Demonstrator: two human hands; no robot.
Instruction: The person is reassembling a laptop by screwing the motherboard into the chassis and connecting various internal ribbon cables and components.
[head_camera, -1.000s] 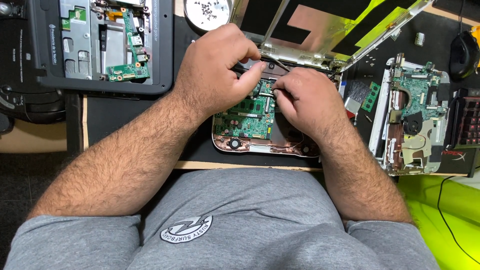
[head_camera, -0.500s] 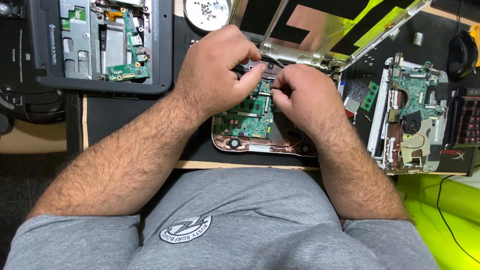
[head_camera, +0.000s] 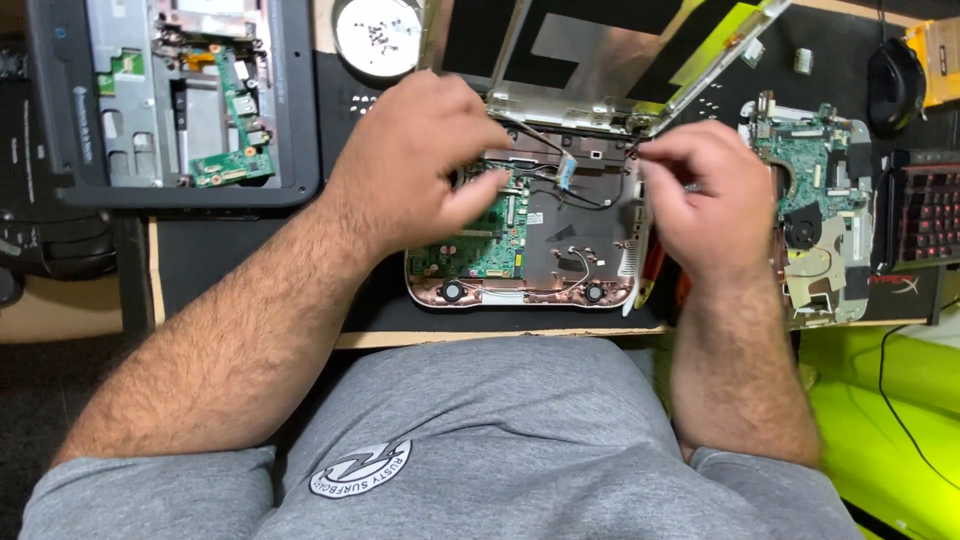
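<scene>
A small dismantled laptop base (head_camera: 520, 292) lies open in front of me, with a green circuit board (head_camera: 482, 248) in its left half and loose black wires at the middle. Its bare lid (head_camera: 600, 60) stands tilted behind. My left hand (head_camera: 420, 170) rests over the board's upper left, thumb and fingertips touching it, nothing visibly held. My right hand (head_camera: 705, 195) is at the base's right edge, fingers curled, its fingertips pinched beside the right hinge (head_camera: 640, 148). What they pinch is blurred. Something red and orange (head_camera: 655, 270) shows beneath that hand.
A second stripped laptop shell (head_camera: 170, 100) lies at the back left. A round white dish (head_camera: 378, 35) holds several screws. Another board assembly with a fan (head_camera: 810, 200) sits to the right, then a black mouse (head_camera: 893, 80) and a red-lit keyboard (head_camera: 925, 215).
My right hand has moved from the middle of the board out to the right hinge. My left hand has shifted a little left, uncovering the wires and the base's middle.
</scene>
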